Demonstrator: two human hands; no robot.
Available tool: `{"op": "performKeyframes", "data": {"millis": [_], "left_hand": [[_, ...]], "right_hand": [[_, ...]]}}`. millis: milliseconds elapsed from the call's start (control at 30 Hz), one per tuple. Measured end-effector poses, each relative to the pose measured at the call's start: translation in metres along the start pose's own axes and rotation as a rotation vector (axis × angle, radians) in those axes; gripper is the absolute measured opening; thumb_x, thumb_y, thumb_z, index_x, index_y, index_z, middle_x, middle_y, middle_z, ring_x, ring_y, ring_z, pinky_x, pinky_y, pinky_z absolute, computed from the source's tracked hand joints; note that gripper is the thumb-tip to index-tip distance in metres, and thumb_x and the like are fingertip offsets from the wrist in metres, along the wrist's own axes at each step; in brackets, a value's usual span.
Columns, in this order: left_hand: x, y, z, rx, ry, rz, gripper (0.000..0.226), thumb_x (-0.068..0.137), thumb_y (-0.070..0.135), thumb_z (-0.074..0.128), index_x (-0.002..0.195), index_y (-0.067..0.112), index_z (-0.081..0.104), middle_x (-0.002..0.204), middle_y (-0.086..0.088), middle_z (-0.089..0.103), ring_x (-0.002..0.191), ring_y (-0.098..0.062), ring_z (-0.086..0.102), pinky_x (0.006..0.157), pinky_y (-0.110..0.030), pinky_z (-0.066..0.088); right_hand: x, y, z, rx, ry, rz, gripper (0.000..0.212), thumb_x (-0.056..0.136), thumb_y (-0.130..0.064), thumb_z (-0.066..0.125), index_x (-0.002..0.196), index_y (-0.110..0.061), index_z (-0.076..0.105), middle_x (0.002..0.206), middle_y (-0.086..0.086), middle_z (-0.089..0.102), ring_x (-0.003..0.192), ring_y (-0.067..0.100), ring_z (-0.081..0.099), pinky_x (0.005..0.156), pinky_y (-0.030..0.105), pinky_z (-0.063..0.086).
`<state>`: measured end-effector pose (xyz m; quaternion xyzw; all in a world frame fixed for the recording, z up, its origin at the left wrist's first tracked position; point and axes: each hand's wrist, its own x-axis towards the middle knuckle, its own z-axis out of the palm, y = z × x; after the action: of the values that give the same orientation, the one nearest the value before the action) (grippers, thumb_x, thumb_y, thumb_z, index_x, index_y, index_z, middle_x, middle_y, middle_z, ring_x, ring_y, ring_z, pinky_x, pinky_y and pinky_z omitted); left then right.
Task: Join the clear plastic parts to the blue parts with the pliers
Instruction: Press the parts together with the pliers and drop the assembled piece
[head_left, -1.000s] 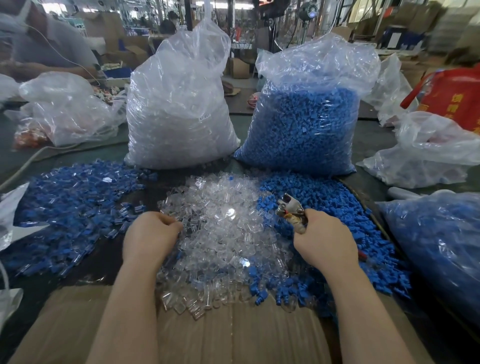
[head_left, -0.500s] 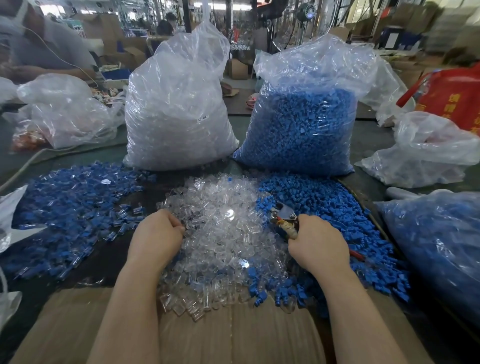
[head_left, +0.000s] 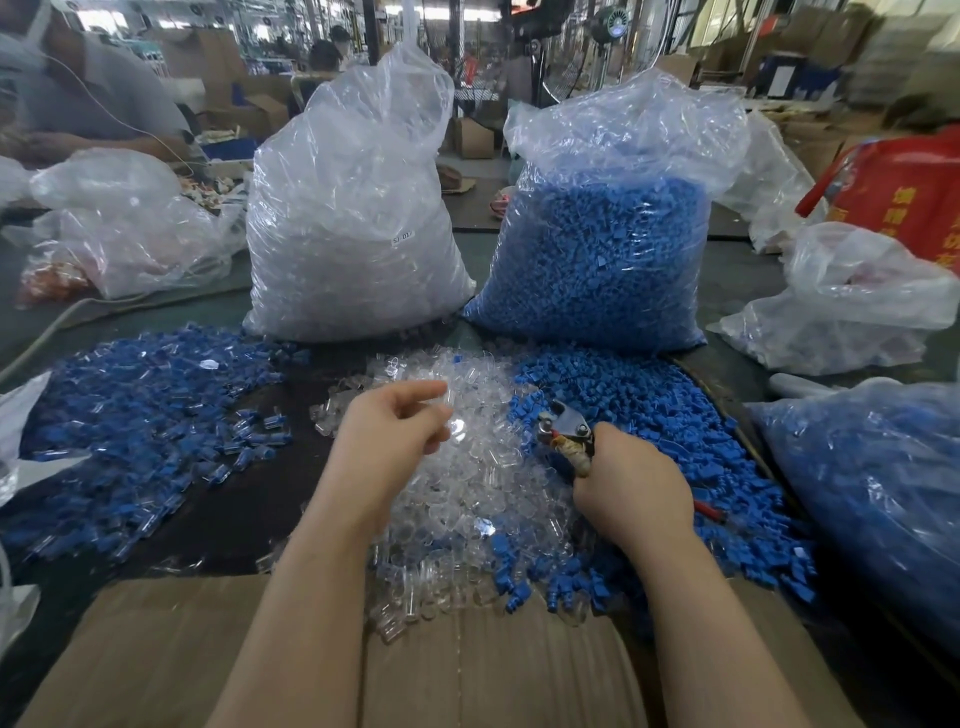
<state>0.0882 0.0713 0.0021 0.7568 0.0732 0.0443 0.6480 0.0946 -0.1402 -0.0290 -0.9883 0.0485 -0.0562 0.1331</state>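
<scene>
At the table's near edge your forearms cross a sheet of cardboard (head_left: 467, 670), beyond which your right hand (head_left: 631, 488) grips the pliers (head_left: 566, 434), their metal head pointing up and away over the seam between the clear plastic parts (head_left: 467, 493) piled at mid-table and the loose blue parts (head_left: 670, 415) spread toward the right edge. Your left hand (head_left: 387, 439) is raised above the clear pile, fingers loosely curled with a clear piece (head_left: 449, 401) at the fingertips, though whether they pinch it you cannot tell. Farther back stand a tall bag of clear parts (head_left: 353, 228) and a bag of blue parts (head_left: 602, 244), with a heap of joined blue-and-clear pieces (head_left: 140, 415) by the left edge.
</scene>
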Motion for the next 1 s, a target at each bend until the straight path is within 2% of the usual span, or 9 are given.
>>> {"op": "performKeyframes", "data": {"millis": [167,267,333,433,567,667,733,867,1000], "left_hand": [[-0.005,0.005,0.014,-0.041,-0.057,0.016,0.012,0.087,0.007,0.071,0.096,0.015,0.069,0.079,-0.001,0.074,0.074,-0.010,0.071,0.066,-0.017,0.055],[-0.006,0.006,0.020,-0.065,-0.039,0.016,0.014,0.080,0.012,0.079,0.090,0.013,0.069,0.075,0.001,0.073,0.069,-0.008,0.068,0.066,-0.018,0.055],[-0.007,0.007,0.024,-0.098,-0.003,0.010,0.015,0.076,0.013,0.083,0.082,0.014,0.069,0.067,0.006,0.068,0.060,-0.002,0.061,0.059,-0.014,0.052],[-0.009,0.009,0.030,-0.218,0.027,-0.017,0.017,0.072,0.013,0.084,0.080,0.012,0.068,0.060,0.008,0.065,0.052,0.000,0.055,0.054,-0.013,0.049],[-0.015,0.011,0.042,-0.377,0.054,-0.057,0.015,0.075,0.010,0.081,0.086,0.007,0.071,0.068,0.001,0.072,0.059,-0.006,0.066,0.056,-0.015,0.053],[-0.017,0.013,0.049,-0.411,0.068,-0.082,0.009,0.081,0.007,0.077,0.087,0.008,0.071,0.075,-0.006,0.075,0.067,-0.012,0.072,0.058,-0.017,0.054],[-0.018,0.014,0.053,-0.398,0.066,-0.079,0.007,0.082,0.006,0.076,0.086,0.009,0.070,0.075,-0.007,0.075,0.069,-0.014,0.073,0.058,-0.018,0.055],[-0.021,0.016,0.058,-0.404,0.059,-0.071,0.007,0.083,0.002,0.074,0.085,0.005,0.069,0.075,-0.010,0.075,0.070,-0.016,0.074,0.060,-0.020,0.057],[-0.024,0.018,0.062,-0.432,0.057,-0.062,0.006,0.083,-0.001,0.073,0.084,0.003,0.069,0.076,-0.013,0.075,0.070,-0.016,0.073,0.060,-0.020,0.056]], "right_hand": [[-0.001,0.000,0.000,-0.017,-0.010,0.008,0.028,0.087,-0.024,0.058,0.071,-0.021,0.035,0.071,-0.004,0.044,0.057,0.015,0.039,0.049,0.031,0.026],[0.000,0.001,0.000,0.009,0.048,0.005,0.023,0.088,-0.026,0.059,0.077,-0.021,0.039,0.072,-0.004,0.044,0.058,0.013,0.039,0.049,0.031,0.026],[0.002,0.001,-0.001,0.069,0.091,0.007,0.023,0.089,-0.028,0.059,0.078,-0.021,0.040,0.072,-0.005,0.046,0.059,0.012,0.039,0.048,0.031,0.025],[0.004,-0.002,-0.006,0.265,0.143,0.035,0.019,0.091,-0.035,0.061,0.084,-0.021,0.050,0.075,-0.005,0.056,0.067,0.019,0.050,0.054,0.032,0.035],[0.001,-0.007,-0.014,0.676,0.217,-0.027,0.011,0.086,-0.032,0.070,0.088,-0.024,0.063,0.075,-0.010,0.064,0.070,0.015,0.058,0.063,0.034,0.048],[-0.003,-0.013,-0.018,0.926,0.214,-0.098,0.010,0.088,-0.023,0.072,0.082,-0.025,0.065,0.066,-0.014,0.065,0.058,0.001,0.055,0.055,0.019,0.044],[-0.006,-0.019,-0.020,1.036,0.215,-0.150,0.016,0.089,-0.016,0.072,0.080,-0.027,0.065,0.068,-0.021,0.065,0.059,-0.005,0.056,0.055,0.011,0.044],[-0.009,-0.027,-0.019,1.087,0.236,-0.199,0.022,0.089,-0.012,0.072,0.081,-0.031,0.063,0.074,-0.024,0.067,0.069,-0.006,0.062,0.061,0.008,0.046],[-0.010,-0.029,-0.013,1.024,0.282,-0.177,0.019,0.088,-0.021,0.073,0.081,-0.033,0.060,0.073,-0.013,0.068,0.071,0.001,0.063,0.061,0.017,0.050]]}}
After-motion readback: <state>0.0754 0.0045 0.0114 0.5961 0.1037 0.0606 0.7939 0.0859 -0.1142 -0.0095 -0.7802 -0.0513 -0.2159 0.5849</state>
